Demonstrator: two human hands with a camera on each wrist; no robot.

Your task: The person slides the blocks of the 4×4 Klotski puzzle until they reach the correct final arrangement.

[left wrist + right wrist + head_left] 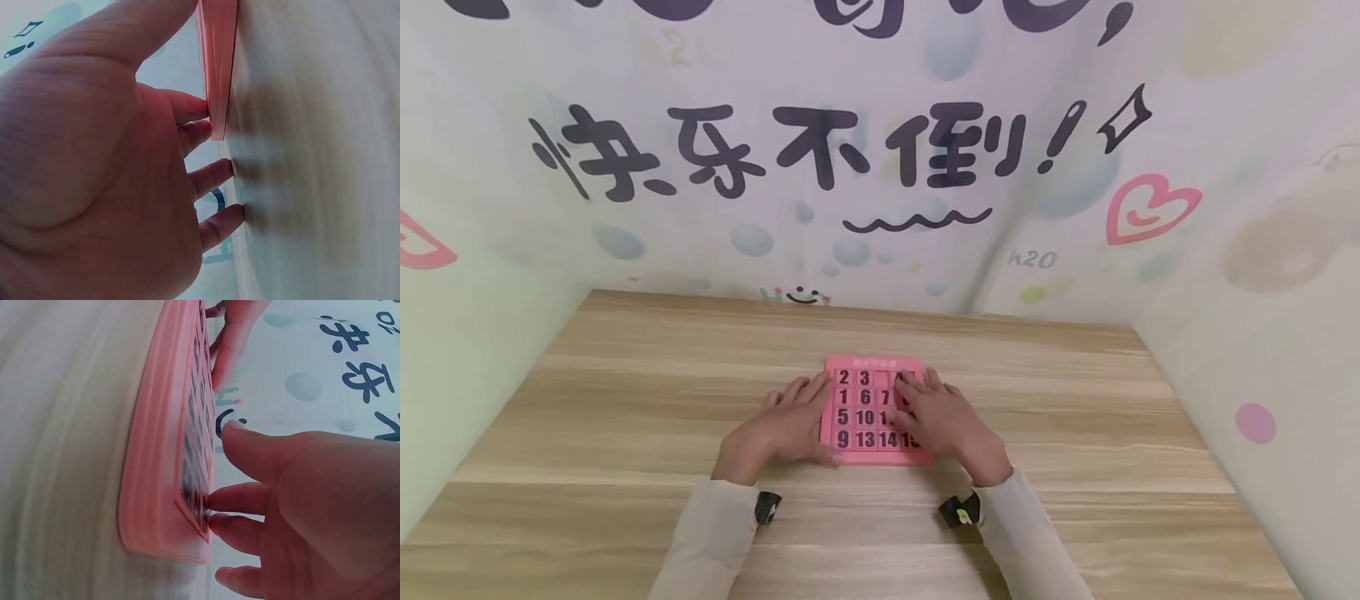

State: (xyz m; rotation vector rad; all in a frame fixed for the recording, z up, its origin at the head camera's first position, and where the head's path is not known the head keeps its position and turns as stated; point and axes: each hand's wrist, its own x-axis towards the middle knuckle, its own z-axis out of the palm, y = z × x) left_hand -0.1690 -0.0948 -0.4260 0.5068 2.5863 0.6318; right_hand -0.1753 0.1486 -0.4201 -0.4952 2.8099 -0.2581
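Observation:
A pink sliding number puzzle [880, 457] lies flat on the wooden table, its black-numbered tiles set in a square frame. There is a gap [882, 378] in the top row, right of the 3 tile [865, 378]. Along the frame's left side rests my left hand [775, 425], thumb at the near left corner and fingers extended. In the left wrist view its index fingertip [199, 107] meets the frame's side. My right hand [951, 421] reaches over the right columns, covering several tiles. Two of its fingertips [219, 524] touch the tile face near a far corner.
The wooden table [625, 400] extends around the puzzle on all sides. Behind it stands a pale printed wall [715, 267] with large dark lettering, and side walls close in left and right. A dark wrist device [958, 510] sits at the right sleeve, another [767, 507] at the left.

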